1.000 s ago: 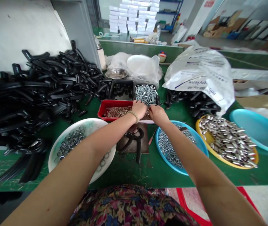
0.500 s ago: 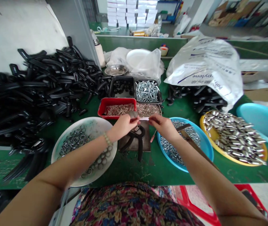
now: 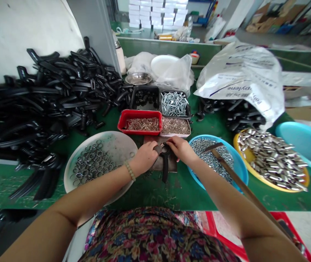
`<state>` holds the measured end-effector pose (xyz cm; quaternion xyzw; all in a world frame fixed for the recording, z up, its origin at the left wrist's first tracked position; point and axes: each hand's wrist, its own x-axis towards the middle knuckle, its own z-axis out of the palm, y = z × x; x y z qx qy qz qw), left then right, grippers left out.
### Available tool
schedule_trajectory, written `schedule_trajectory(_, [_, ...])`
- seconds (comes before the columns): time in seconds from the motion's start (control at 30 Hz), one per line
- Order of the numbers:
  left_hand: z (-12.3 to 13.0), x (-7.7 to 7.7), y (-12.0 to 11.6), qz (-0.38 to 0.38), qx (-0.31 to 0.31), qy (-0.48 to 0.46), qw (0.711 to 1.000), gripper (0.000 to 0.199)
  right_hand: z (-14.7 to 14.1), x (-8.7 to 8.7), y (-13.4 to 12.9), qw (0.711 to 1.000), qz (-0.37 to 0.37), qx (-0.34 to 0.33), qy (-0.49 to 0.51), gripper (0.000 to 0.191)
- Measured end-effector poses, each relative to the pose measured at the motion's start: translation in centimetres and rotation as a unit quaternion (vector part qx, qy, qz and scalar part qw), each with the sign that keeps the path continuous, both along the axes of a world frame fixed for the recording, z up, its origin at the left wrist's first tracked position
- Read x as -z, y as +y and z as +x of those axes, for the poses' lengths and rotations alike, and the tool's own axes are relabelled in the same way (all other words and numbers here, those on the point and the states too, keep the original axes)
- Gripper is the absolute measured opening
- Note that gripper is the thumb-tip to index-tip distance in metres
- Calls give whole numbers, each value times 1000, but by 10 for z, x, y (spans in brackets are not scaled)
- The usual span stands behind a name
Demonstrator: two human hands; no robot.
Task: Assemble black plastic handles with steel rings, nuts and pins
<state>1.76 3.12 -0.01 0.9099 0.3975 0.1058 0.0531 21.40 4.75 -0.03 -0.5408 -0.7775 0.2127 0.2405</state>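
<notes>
My left hand (image 3: 146, 157) has its fingers closed round a small dark rounded piece (image 3: 158, 149) at the top of the black-handled pliers (image 3: 165, 168). Beside it, my right hand (image 3: 182, 150) pinches at a small shiny part near the pliers' head; that part is too small to name. The pliers rest on a dark metal plate (image 3: 173, 166), one handle pointing toward me and the other largely covered by my left hand. Behind the hands are a red tray (image 3: 140, 132) of thin pins and a tray of small rivets (image 3: 175, 126).
A white basin (image 3: 76, 160) of rings stands left; a blue basin (image 3: 242, 174) of nuts, with a hammer (image 3: 234, 174) across it, stands right. Farther right is a yellow basin (image 3: 270, 185) of metal sleeves. Black handles (image 3: 70, 83) are heaped at the left.
Both hands have moved down toward me, from above the pliers to their head. The white strip between the fingers no longer shows. The camera view has shifted slightly.
</notes>
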Motion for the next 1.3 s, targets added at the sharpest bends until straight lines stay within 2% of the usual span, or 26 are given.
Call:
schedule_trajectory(0.2, [-3, -4, -6, 4, 33, 53, 998, 22, -4, 7, 7, 998, 36, -20, -49, 14])
schedule_trajectory(0.47, [-2, -6, -8, 2, 37, 62, 997, 21, -2, 13, 7, 987, 86, -48, -127, 15])
schedule_trajectory(0.63, [-6, -11, -14, -11, 43, 41, 998, 22, -12, 5, 0, 955, 115, -101, -254, 19])
schedule_trajectory(0.73, [-8, -12, -18, -20, 34, 21, 999, 24, -14, -4, -3, 968, 73, -97, -221, 22])
schedule_trajectory(0.8, [-9, -11, -19, -28, 29, 14, 999, 25, 1, -10, -8, 986, 40, -58, -150, 28])
schedule_trajectory(0.87, [-10, -9, -19, -37, 19, 7, 999, 27, 35, -13, -20, 993, 32, 27, -111, 34])
schedule_trajectory(0.9, [-10, -8, -19, -41, 14, 4, 999, 27, 57, -14, -30, 988, 41, 90, -117, 37])
schedule_trajectory(0.97, [-11, -6, -19, -47, 8, 2, 999, 29, 107, -11, -54, 956, 50, 190, -219, 43])
schedule_trajectory(1.0, [-11, -5, -19, -49, 7, 2, 999, 29, 129, -9, -66, 933, 24, 227, -279, 44])
schedule_trajectory(1.07, [-12, -4, -19, -51, 7, 2, 999, 31, 159, -3, -89, 908, -42, 243, -339, 44])
schedule_trajectory(1.1, [-12, -4, -19, -53, 6, 1, 999, 31, 165, -1, -98, 902, -65, 246, -350, 43])
schedule_trajectory(1.17, [-12, -4, -19, -60, 8, 1, 998, 31, 155, -1, -108, 906, -69, 252, -334, 43])
schedule_trajectory(1.23, [-12, -4, -19, -68, 9, 1, 998, 30, 123, -9, -110, 922, -38, 263, -281, 44])
schedule_trajectory(1.3, [-12, -5, -19, -75, 4, -1, 997, 30, 82, -22, -104, 949, -21, 243, -199, 43])
